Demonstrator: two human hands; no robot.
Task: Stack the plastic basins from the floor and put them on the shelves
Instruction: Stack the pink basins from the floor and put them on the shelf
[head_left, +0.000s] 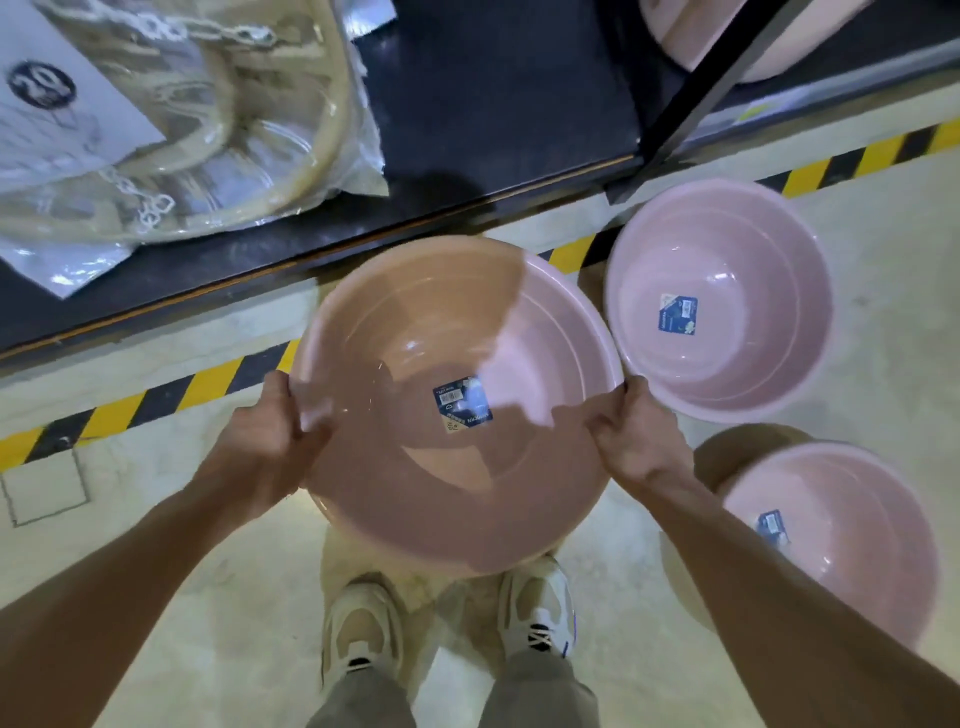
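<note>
Pink round glossy basin (457, 415) gripped by both hands.

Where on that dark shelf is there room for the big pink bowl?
The dark shelf is bare between the bagged rope-and-chain bundle and the black upright post. Left is crowded by the bag; beyond the post sits another pink basin.

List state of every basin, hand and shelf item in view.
held basin: upright, lifted, gripped at opposite rims
left hand: grips its rim
right hand: grips its rim
far floor basin: upright on floor, empty
near floor basin: upright on floor, partly hidden by arm
shelf basin: on shelf
bagged item: lying on shelf
</note>
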